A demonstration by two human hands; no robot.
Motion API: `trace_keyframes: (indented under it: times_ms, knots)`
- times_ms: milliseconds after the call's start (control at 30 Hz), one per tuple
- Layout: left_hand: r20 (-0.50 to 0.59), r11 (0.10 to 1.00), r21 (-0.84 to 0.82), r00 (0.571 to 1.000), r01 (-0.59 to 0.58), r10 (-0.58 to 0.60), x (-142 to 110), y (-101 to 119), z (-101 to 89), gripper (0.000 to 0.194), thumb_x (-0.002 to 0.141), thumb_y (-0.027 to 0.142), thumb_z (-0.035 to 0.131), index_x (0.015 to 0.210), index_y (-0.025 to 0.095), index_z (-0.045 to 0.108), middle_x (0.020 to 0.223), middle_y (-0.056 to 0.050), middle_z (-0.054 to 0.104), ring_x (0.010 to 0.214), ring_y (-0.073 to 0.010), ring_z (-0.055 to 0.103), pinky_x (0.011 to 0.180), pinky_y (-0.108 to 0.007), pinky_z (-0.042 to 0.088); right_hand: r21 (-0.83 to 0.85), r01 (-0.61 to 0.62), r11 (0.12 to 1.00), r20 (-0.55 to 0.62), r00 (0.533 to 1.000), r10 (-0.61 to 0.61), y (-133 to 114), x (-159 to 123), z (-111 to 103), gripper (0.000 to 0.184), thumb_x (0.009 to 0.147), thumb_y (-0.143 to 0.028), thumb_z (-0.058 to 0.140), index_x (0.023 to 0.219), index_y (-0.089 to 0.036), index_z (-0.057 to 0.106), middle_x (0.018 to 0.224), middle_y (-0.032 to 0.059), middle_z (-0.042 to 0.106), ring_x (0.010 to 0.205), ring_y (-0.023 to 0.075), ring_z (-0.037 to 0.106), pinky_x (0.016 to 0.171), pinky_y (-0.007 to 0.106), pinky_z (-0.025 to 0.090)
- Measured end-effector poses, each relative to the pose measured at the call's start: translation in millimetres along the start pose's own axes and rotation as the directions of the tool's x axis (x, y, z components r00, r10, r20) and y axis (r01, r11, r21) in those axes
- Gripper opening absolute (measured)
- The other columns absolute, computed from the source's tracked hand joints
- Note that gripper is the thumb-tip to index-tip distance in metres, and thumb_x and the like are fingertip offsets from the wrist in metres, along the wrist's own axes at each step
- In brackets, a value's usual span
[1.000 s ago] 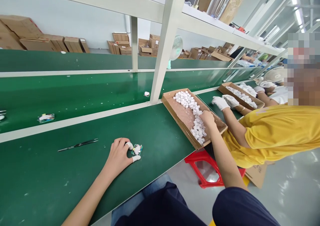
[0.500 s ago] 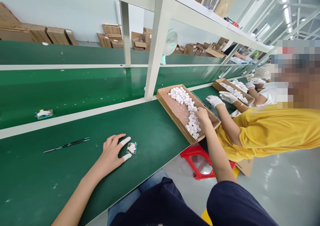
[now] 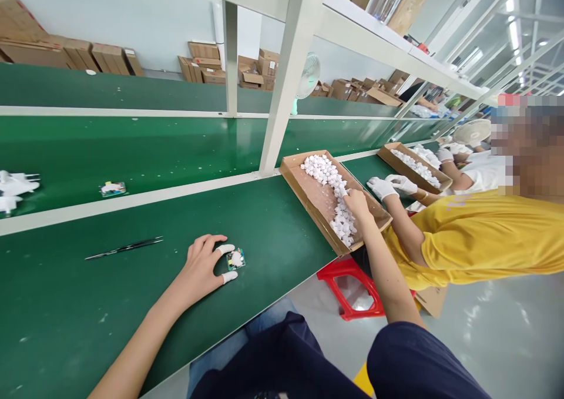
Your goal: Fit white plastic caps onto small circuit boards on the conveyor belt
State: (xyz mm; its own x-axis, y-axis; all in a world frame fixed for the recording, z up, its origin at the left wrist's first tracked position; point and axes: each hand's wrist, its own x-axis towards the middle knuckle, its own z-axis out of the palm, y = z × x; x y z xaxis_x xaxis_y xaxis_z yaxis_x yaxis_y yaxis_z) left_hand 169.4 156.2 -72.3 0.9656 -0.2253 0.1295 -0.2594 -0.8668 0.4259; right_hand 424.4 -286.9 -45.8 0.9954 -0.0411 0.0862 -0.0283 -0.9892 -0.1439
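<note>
My left hand rests on the green belt, with white finger cots on its thumb and one finger. Those two fingertips meet opposite edges of a small circuit board bearing a white part. Black tweezers lie on the belt to the left of that hand, untouched. My right hand reaches into a shallow cardboard tray, its fingers at a heap of small white pieces. Whether those fingers hold a piece is hidden.
A co-worker's white-gloved hands work beyond my tray, next to a second tray. A white upright rises behind my tray. A farther belt carries a small board. A red stool stands on the floor below.
My left fingertips have closed in on the circuit board since half a second ago. The view has shifted, and the board on the farther belt sits further right, with white items appearing at left.
</note>
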Motion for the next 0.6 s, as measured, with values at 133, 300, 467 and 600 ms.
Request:
trace_keyframes:
  times_ms: [133,300,467,600]
  knots:
    - [0.012,1.000,-0.023,1.000,-0.005,0.006,-0.3,-1.9,2.7,0.040,0.077,0.040,0.061,0.112,0.022,0.058,0.132,-0.010,0.043,0.121,-0.0300,0.031,0.097,-0.050,0.032,0.060,0.146,0.987,-0.087,0.986,-0.140,-9.8,-1.8,-13.5,0.021,0.082,-0.019,0.041,0.088,-0.009,0.057,0.097,0.0156,0.061,0.088,0.0209,0.055,0.075,0.027,0.037]
    - [-0.015,0.996,-0.085,1.000,0.007,-0.008,-3.2,10.5,5.4,0.036,0.078,0.042,0.063,0.107,0.021,0.061,0.126,-0.009,0.047,0.119,-0.0270,0.032,0.101,-0.046,0.030,0.388,0.294,0.873,-0.244,0.947,-0.211,-58.4,-51.9,-25.9,0.030,0.078,-0.034,0.059,0.098,-0.010,0.057,0.087,0.0084,0.060,0.072,0.0168,0.055,0.069,0.028,0.042]
    - [-0.045,0.997,-0.072,0.999,0.023,-0.027,-6.1,23.5,8.4,0.041,0.073,0.042,0.068,0.105,0.017,0.061,0.126,-0.010,0.046,0.118,-0.0268,0.033,0.097,-0.043,0.032,0.598,0.564,0.569,-0.037,0.729,-0.683,-153.7,-157.8,-12.2,0.018,0.084,-0.031,0.061,0.092,-0.016,0.059,0.090,0.0063,0.059,0.079,0.0161,0.055,0.067,0.027,0.043]
    - [-0.054,0.996,-0.070,0.997,0.051,-0.055,-8.4,28.5,9.8,0.038,0.074,0.040,0.067,0.104,0.017,0.061,0.125,-0.010,0.047,0.117,-0.0266,0.034,0.094,-0.042,0.034,0.624,0.642,0.445,0.001,0.569,-0.823,-203.6,-203.2,9.6,0.016,0.090,-0.027,0.055,0.102,-0.017,0.056,0.099,0.0073,0.056,0.090,0.0173,0.053,0.076,0.029,0.045]
